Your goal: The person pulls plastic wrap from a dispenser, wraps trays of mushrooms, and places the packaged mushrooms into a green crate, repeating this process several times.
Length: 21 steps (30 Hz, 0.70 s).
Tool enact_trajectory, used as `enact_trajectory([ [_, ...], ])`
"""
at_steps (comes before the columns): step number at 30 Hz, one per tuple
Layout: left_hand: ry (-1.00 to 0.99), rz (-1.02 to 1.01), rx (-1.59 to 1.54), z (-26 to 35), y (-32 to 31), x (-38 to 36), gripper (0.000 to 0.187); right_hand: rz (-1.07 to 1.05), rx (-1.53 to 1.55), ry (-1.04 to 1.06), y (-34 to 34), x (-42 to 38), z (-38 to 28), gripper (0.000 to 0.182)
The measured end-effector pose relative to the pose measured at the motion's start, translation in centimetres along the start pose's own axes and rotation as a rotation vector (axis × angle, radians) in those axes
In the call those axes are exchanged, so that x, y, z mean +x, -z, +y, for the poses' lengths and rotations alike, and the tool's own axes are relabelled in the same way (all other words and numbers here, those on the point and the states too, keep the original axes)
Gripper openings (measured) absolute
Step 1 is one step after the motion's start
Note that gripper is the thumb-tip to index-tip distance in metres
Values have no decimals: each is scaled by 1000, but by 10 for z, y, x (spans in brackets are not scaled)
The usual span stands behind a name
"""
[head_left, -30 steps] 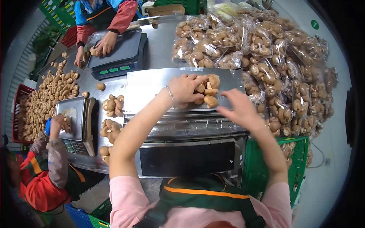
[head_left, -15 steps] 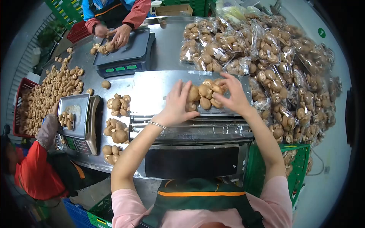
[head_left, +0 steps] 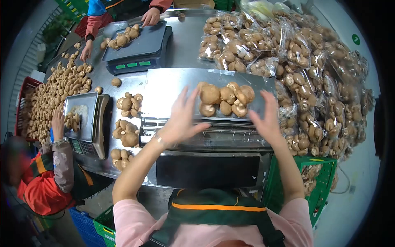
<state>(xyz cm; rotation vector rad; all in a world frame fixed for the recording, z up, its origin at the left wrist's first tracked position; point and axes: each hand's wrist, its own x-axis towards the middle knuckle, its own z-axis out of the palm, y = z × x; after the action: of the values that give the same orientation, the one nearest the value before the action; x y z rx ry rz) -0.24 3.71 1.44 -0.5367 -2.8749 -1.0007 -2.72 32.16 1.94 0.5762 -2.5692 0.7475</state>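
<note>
A cluster of mushrooms (head_left: 226, 99) lies on the metal plate of the wrapping machine (head_left: 164, 88), in front of me. My left hand (head_left: 183, 117), slightly blurred, is just left of the cluster, fingers spread, holding nothing. On the right side, my right hand (head_left: 265, 117) is also spread and empty, its thumb close to the cluster's edge. Metal rollers (head_left: 205, 133) run along the near side of the plate. Left of the machine, three small piles of mushrooms (head_left: 126, 132) sit in a column on the table.
Bagged mushrooms (head_left: 298, 53) are heaped at the right, above a green crate (head_left: 329, 175). Two scales (head_left: 158, 41) (head_left: 98, 144) stand at the left and back. Loose mushrooms (head_left: 57, 99) cover the far left. Two co-workers' hands (head_left: 151, 17) (head_left: 57, 123) are near the scales.
Both my hands have moved off the mushrooms and apart, leaving the cluster on the plate. The back co-worker's hands have left the mushrooms on the scale, one reaching to the loose pile.
</note>
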Motion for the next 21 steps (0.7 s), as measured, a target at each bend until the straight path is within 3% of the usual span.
enact_trajectory([
  [1, 39, 6, 80, 1, 12, -22, 84, -38, -55, -80, 20, -14, 11, 39],
  [3, 104, 122, 456, 1, 25, -64, 43, -165, -237, -224, 39, -46, 22, 31],
  [4, 214, 63, 562, 3, 26, -77, 31, -257, -364, -284, 43, -63, 21, 30],
  [5, 208, 80, 535, 2, 19, -84, 28, -349, -493, -339, 44, -76, 19, 31],
  [8, 195, 113, 508, -7, -7, -77, 33, -312, -441, -262, 22, -82, 8, 35],
  [9, 97, 150, 464, -14, -10, -71, 33, -312, -283, -260, 18, -80, 12, 31],
  [13, 442, 9, -317, -20, 7, -78, 30, -392, 504, -689, 41, -91, 24, 25],
  [15, 909, -203, -882, 2, 40, -99, 27, -420, 1253, -1246, 82, -105, 10, 31],
  [17, 743, -201, -1733, 5, 38, -142, 24, -345, 1650, -1493, 103, -132, 2, 33],
  [18, 873, -285, -1808, 9, 35, -149, 28, -438, 2088, -1407, 110, -145, 7, 30],
  [19, 613, -377, -1829, 10, 37, -144, 29, -526, 2520, -1258, 116, -152, 14, 27],
  [20, 357, -465, -1837, 21, 43, -136, 32, -392, 2615, -984, 126, -144, 18, 24],
  [21, 120, -329, -1832, 27, 49, -116, 36, -258, 2674, -710, 143, -121, 20, 21],
])
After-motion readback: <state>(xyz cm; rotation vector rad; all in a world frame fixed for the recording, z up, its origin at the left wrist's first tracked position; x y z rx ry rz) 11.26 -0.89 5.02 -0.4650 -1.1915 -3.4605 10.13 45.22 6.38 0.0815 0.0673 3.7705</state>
